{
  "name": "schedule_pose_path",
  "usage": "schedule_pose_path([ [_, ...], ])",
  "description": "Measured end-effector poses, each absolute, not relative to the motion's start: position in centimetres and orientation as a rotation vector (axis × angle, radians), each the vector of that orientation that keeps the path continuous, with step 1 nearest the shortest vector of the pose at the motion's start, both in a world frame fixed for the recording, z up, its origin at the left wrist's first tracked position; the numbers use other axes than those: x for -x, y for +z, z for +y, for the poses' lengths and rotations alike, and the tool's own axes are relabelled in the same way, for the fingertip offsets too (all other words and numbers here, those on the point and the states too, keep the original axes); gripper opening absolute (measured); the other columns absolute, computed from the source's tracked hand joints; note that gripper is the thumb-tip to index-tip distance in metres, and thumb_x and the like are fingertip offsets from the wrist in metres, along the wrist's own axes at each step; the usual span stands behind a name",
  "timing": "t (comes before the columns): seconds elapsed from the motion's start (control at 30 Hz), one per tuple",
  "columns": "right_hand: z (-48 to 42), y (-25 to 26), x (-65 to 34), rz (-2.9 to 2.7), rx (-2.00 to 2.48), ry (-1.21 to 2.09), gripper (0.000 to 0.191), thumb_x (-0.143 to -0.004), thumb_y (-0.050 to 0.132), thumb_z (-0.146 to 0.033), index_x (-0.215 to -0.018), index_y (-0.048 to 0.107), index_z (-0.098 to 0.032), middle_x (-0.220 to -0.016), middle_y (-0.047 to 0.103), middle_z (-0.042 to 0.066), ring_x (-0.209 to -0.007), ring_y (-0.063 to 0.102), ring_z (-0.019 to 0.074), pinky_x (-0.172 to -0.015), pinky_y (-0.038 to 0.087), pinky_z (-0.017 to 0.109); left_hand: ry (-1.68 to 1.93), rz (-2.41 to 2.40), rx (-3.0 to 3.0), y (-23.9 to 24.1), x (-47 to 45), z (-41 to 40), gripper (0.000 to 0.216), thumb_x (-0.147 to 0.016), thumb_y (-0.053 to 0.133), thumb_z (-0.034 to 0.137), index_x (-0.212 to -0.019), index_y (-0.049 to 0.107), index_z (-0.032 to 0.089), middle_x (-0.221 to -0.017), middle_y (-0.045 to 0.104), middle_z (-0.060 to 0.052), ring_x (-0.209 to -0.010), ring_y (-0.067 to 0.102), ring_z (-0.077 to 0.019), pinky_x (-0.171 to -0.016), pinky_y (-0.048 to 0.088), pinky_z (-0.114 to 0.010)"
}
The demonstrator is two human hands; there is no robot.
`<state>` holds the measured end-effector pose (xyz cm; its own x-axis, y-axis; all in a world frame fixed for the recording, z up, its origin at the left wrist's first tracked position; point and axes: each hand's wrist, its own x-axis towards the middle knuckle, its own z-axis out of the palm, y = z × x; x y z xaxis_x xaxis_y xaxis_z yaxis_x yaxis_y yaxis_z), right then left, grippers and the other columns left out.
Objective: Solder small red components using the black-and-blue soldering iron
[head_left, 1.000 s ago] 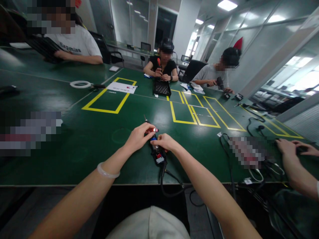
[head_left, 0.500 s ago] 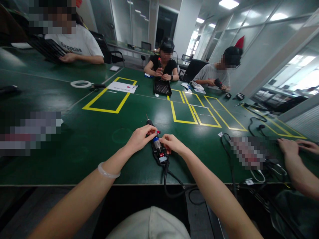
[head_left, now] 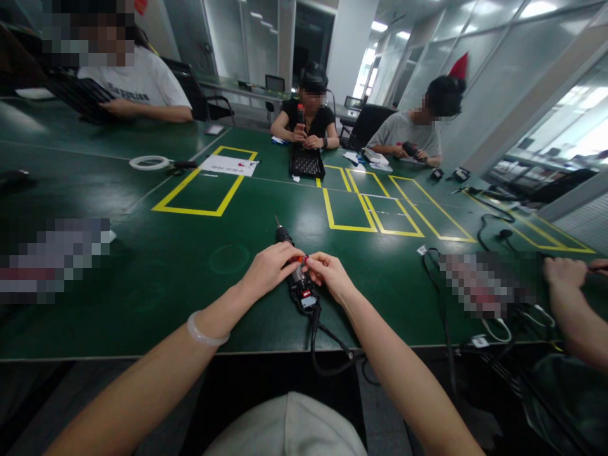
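Red, a small part (head_left: 300, 259) appears pinched by our left hand (head_left: 272, 266) and right hand (head_left: 329, 273) over the power tool (head_left: 299, 283) on the near desk (head_left: 161, 278); this handling step, we judge, calls next for steady alignment.

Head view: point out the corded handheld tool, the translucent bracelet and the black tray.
Corded handheld tool (head_left: 298, 277): head view, on the silvery middle section of its body.
Translucent bracelet (head_left: 198, 334): head view, on the outer face of the band.
Black tray (head_left: 307, 176): head view, on its near wall.
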<state>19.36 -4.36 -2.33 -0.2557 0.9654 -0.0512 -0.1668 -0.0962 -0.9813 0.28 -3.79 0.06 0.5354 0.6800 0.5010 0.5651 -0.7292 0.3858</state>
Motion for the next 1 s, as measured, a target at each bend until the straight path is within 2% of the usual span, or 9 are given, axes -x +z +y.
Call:
schedule_pose_path([
  [0.07,-4.3,-2.5,-19.4,-1.175,0.965,1.541,0.035,-0.067,0.076,-0.045,-0.084,0.063,-0.018,-0.073,0.068,0.001,-0.047,0.049,0.0071,-0.039,0.034,0.019,0.978,1.033,-2.620,0.0,-0.4,-3.8,0.022,-0.095,0.047,0.030,-0.109,0.061,0.020,-0.099,0.063,-0.006,-0.095,0.058,-0.0181,-0.086,0.044,-0.030],
  [0.27,-4.4,-2.8,-19.4,-1.084,0.915,1.526,0.036,-0.066,0.079,-0.041,-0.085,0.058,-0.019,-0.055,0.062,-0.004,-0.046,0.053,0.0094,-0.044,0.041,0.020,0.972,1.051,-2.712,-0.2,-0.9,-4.1,0.022,-0.096,0.047,0.031,-0.106,0.062,0.019,-0.097,0.065,-0.006,-0.093,0.059,-0.0188,-0.083,0.043,-0.031],
  [0.4,-4.5,-2.7,-19.7,-1.093,0.892,1.534,0.035,-0.068,0.078,-0.042,-0.088,0.064,-0.018,-0.065,0.065,-0.001,-0.056,0.059,0.0109,-0.047,0.045,0.020,0.959,1.101,-2.735,0.1,-1.6,-4.6,0.019,-0.095,0.049,0.031,-0.097,0.061,0.017,-0.090,0.065,-0.006,-0.086,0.058,-0.0186,-0.080,0.042,-0.031],
  [0.67,-5.2,-1.8,-20.1,-1.164,0.844,1.581,0.034,-0.070,0.077,-0.038,-0.094,0.069,-0.015,-0.075,0.068,0.003,-0.063,0.060,0.0108,-0.051,0.047,0.020,0.979,1.082,-2.684,0.1,-2.1,-5.0,0.016,-0.093,0.053,0.032,-0.092,0.059,0.017,-0.083,0.064,-0.004,-0.081,0.058,-0.0174,-0.078,0.043,-0.030],
  [0.83,-5.0,-1.5,-20.7,-1.194,0.912,1.495,0.032,-0.070,0.075,-0.035,-0.094,0.069,-0.014,-0.072,0.066,0.002,-0.061,0.059,0.0111,-0.050,0.048,0.021,0.935,1.037,-2.601,0.3,-1.9,-4.9,0.021,-0.093,0.053,0.030,-0.109,0.058,0.019,-0.092,0.064,-0.002,-0.084,0.060,-0.0152,-0.079,0.044,-0.027],
  [1.0,-5.3,-1.0,-23.9,-1.362,1.060,1.595,0.026,-0.071,0.070,-0.030,-0.090,0.070,-0.013,-0.076,0.064,0.002,-0.059,0.057,0.0092,-0.048,0.047,0.020,0.863,1.362,-2.478,0.5,-1.2,-4.6,0.030,-0.095,0.045,0.038,-0.118,0.057,0.022,-0.082,0.064,0.000,-0.077,0.061,-0.0153,-0.068,0.042,-0.024],
])
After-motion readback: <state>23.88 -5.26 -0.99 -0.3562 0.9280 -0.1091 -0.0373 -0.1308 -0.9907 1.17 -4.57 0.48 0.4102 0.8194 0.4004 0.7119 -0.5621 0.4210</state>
